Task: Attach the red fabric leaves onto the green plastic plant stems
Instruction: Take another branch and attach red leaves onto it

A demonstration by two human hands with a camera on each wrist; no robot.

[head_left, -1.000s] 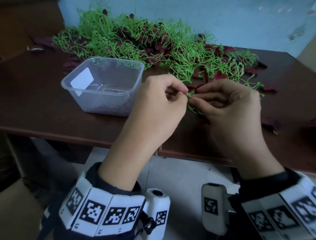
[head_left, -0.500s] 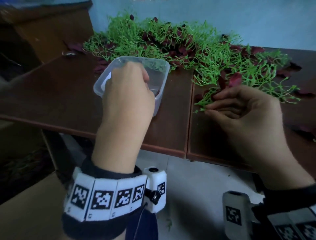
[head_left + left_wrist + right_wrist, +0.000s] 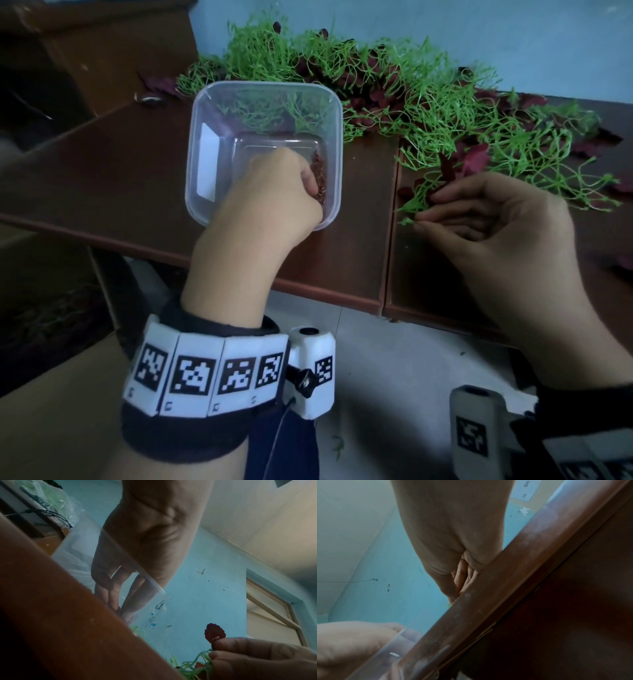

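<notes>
Red fabric leaves (image 3: 320,178) lie in a small heap against the right inner wall of a clear plastic tub (image 3: 263,92), which sits on the dark brown counter (image 3: 102,164). Left hand (image 3: 274,198) reaches down into the tub, fingertips (image 3: 111,599) drawn together on the heap; whether a leaf is caught between them cannot be told. Right hand (image 3: 496,226) rests over the counter right of the tub, thumb and forefinger pinching a green plastic stem sprig (image 3: 416,205) that already carries dark red leaves; the left wrist view shows one scalloped leaf (image 3: 214,634) standing up above the thumb. Behind both hands a loose heap of green stems (image 3: 428,113) with red leaves mixed in spreads along the counter's far edge against a pale blue wall (image 3: 479,31). Marker-printed wristbands (image 3: 209,373) on both wrists
</notes>
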